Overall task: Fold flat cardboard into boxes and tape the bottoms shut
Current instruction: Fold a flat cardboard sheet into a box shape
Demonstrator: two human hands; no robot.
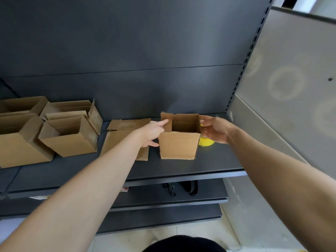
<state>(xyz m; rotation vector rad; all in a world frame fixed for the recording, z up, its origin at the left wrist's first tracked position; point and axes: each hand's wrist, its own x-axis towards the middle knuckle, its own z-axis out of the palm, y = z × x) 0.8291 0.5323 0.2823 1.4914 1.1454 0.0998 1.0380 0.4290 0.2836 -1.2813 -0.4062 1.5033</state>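
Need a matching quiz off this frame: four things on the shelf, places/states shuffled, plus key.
Things:
1. small box
2. yellow object
3. flat cardboard
4. group of boxes

Places/states:
A. lying flat, just left of the small box
B. at the left end of the shelf, tops open
C. upright, top open, right of centre
D. partly hidden behind the small box's right side

Pairs: 1-C, 2-D, 3-A, 4-B

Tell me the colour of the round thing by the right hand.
The round thing is bright yellow, shown in the head view.
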